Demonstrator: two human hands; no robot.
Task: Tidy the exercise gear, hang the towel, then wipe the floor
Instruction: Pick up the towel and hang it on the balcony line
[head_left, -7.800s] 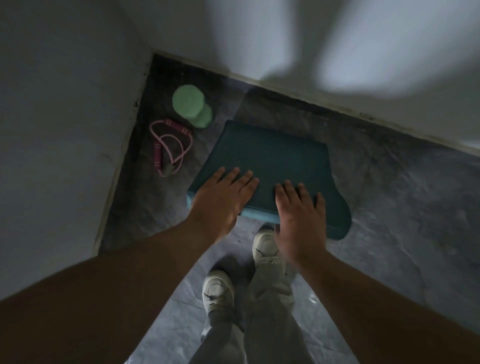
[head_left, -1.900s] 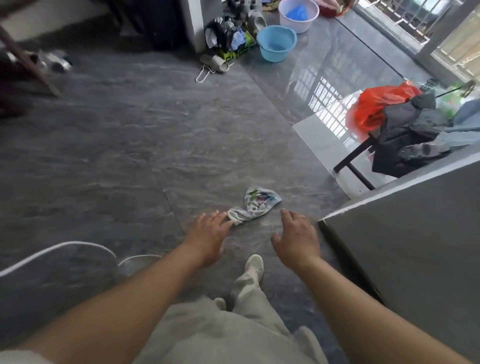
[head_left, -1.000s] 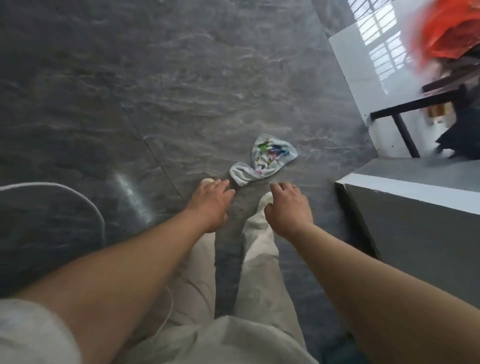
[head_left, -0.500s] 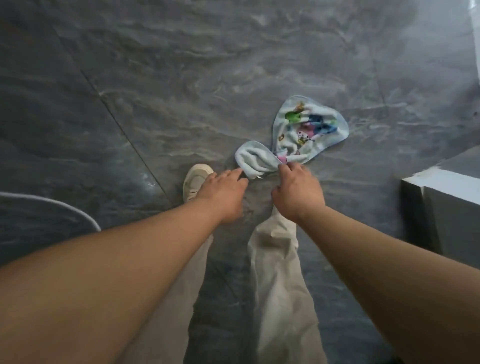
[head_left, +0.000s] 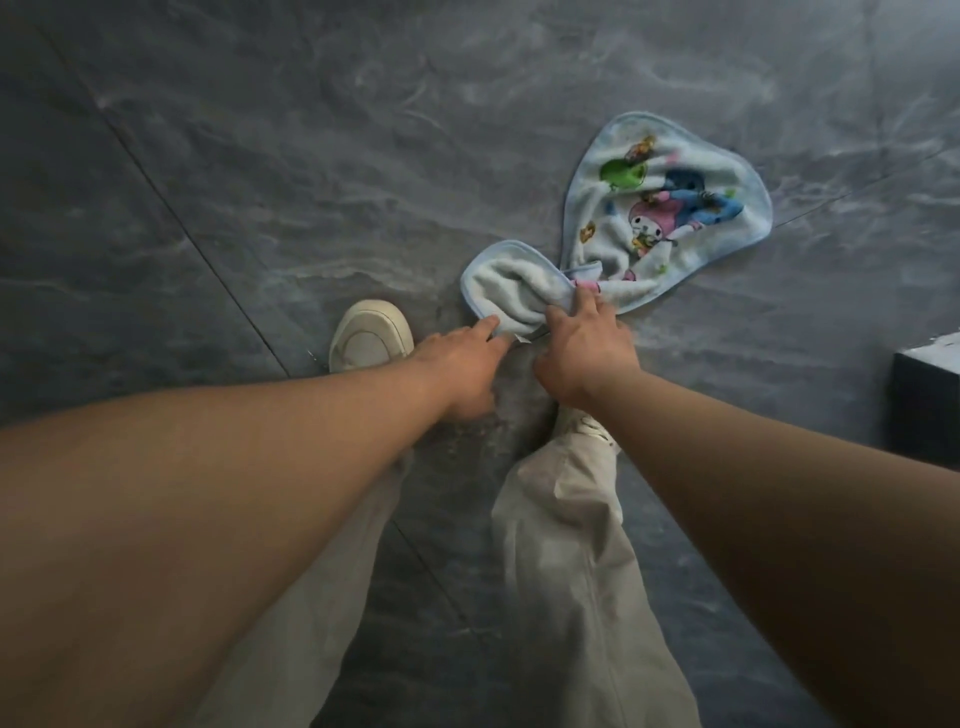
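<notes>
The grey floor (head_left: 260, 156) lies open beyond the towel (head_left: 649, 218) and all along its left, giving a way in from there. On the right a dark block (head_left: 924, 405) with a pale top edge stands well apart from the towel. The near side is crowded: a white shoe (head_left: 371, 335), trouser legs (head_left: 571, 545), and the left grip (head_left: 462, 364) and right grip (head_left: 582, 353) meeting at the towel's near end.
</notes>
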